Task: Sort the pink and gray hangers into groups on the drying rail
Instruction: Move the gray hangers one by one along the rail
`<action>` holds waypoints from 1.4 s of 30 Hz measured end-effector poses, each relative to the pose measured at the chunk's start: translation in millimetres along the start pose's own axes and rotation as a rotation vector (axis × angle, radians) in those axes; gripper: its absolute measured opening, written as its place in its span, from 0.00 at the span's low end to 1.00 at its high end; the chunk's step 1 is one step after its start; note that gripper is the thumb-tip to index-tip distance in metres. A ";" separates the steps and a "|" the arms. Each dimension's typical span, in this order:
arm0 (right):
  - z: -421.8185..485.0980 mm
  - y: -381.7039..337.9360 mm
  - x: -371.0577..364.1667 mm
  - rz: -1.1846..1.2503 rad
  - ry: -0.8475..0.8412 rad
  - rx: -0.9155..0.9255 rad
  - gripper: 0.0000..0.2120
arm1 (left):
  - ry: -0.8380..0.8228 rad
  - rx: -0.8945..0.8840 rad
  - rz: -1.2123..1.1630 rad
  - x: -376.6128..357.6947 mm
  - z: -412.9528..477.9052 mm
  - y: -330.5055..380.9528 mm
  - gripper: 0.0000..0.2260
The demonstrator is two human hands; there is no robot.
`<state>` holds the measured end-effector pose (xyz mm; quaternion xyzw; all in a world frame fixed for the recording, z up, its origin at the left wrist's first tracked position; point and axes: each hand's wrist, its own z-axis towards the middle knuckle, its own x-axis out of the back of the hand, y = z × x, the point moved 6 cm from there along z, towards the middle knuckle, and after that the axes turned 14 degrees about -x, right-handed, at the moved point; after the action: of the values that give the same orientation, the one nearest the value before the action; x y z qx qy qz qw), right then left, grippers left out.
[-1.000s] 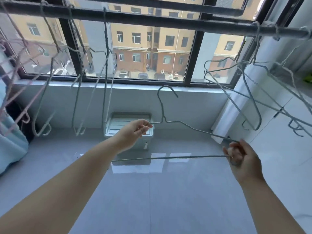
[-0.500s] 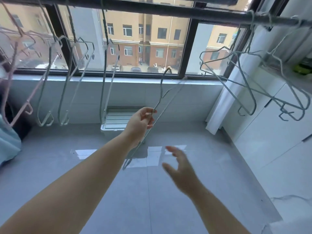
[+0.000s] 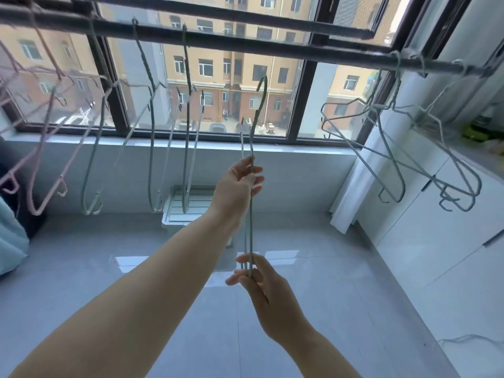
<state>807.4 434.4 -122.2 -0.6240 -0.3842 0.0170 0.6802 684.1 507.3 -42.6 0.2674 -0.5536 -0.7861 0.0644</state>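
Observation:
A gray wire hanger [image 3: 251, 214] stands edge-on in the middle, its hook up below the dark drying rail [image 3: 245, 47] and not touching it. My left hand [image 3: 236, 186] grips its upper part. My right hand [image 3: 260, 282] pinches its bottom bar. Several gray hangers [image 3: 151, 148] hang from the rail left of centre. Pink hangers [image 3: 41, 148] hang at the far left. More gray hangers [image 3: 392, 159] hang bunched at the right end.
A white plastic bin [image 3: 174, 214] stands on the tiled floor under the window. White cabinets [image 3: 436, 241] line the right side with a rolled white curtain [image 3: 351, 186] beside them. Blue cloth [image 3: 11, 241] shows at the left edge.
The gray hanger turned from flat to edge-on and rose toward the rail. My right hand let go of its end, then took hold of its bottom bar.

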 end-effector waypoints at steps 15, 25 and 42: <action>70.8 -113.6 23.6 0.211 0.102 0.165 0.13 | -0.224 -0.202 0.430 24.3 17.9 68.9 0.24; 70.9 -99.2 7.0 0.188 0.179 0.134 0.15 | -0.197 -0.199 0.408 31.2 14.7 47.1 0.16; 28.3 -4.8 243.5 -0.129 0.989 -0.064 0.21 | -0.370 -0.493 0.719 -120.4 -0.6 21.3 0.29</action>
<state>961.3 579.4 1.8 -0.5529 -0.0538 -0.3349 0.7611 782.4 546.6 18.5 -0.1091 -0.4103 -0.8563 0.2943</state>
